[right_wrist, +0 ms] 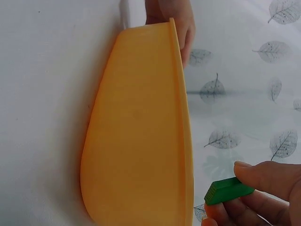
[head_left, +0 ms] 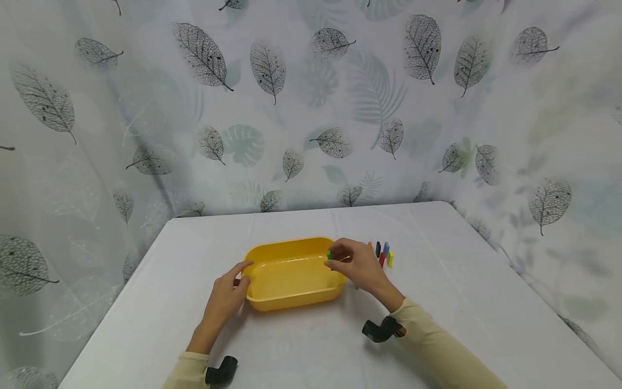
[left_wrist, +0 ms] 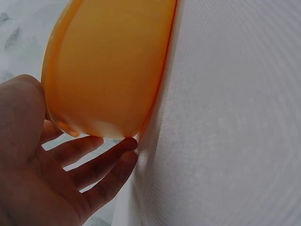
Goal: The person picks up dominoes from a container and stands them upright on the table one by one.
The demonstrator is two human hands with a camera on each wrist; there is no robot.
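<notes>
A yellow plastic tray (head_left: 293, 303) with rounded corners lies on the white table. At its left end my left hand (head_left: 227, 296) holds the rim, the thumb by the edge and the other fingers spread along the outer wall, as the left wrist view shows. Above the tray's right side, my right hand (head_left: 357, 265) pinches a small green block (right_wrist: 229, 190) between thumb and fingers. The block is clear of the tray wall in the right wrist view. No items show on the visible tray floor.
Right of the tray, partly behind my right hand, stand several small blocks: a black block (head_left: 378, 249), a blue block (head_left: 386, 249), a red block (head_left: 382, 260), a yellow block (head_left: 391, 259) and an orange block (head_left: 370, 245). A leaf-patterned curtain (head_left: 301, 108) surrounds the table (head_left: 311, 351).
</notes>
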